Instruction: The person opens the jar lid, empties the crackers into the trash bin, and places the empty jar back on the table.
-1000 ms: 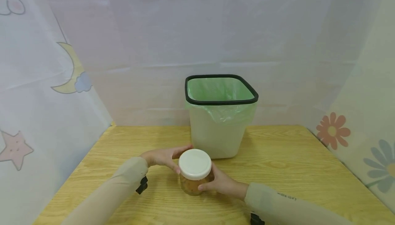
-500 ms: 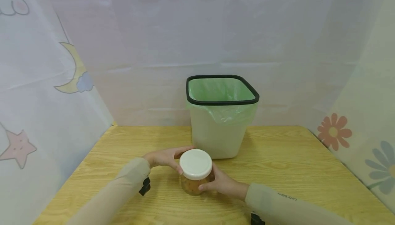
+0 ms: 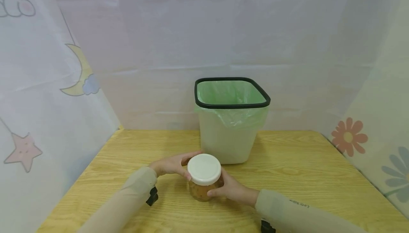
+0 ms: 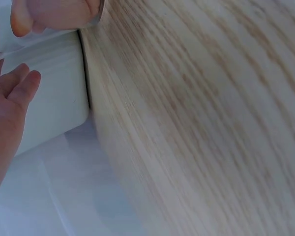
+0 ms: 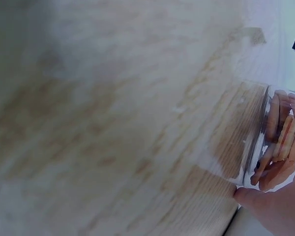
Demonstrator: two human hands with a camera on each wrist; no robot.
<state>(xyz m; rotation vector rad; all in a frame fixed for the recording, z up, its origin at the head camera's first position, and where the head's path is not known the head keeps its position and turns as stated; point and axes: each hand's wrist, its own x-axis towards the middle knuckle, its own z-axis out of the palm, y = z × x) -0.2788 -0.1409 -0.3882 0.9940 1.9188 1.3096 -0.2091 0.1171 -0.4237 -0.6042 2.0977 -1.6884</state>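
In the head view a clear glass jar [image 3: 199, 192] with a white lid [image 3: 204, 169] stands upright near the middle of the table. My left hand [image 3: 174, 164] holds the lid from the left, thumb at its near side and fingers reaching round the far side. Lower down, my right hand [image 3: 231, 189] grips the jar's glass body from the right, its thumb across the front. Through the glass, brown pieces [image 5: 284, 142] show in the right wrist view. The left wrist view catches only part of my left hand [image 4: 12, 103] at its left edge.
Just behind the jar stands a white bin [image 3: 228, 140] with a black rim and a green liner [image 3: 230, 93]. The wooden table [image 3: 297, 176] meets a pale hanging sheet [image 3: 159, 48] at the back. Printed side sheets flank it.
The whole head view has shifted slightly to the right, bin and wall pictures included. Both hands keep their hold on the jar and its lid, with no clear turn of the lid.
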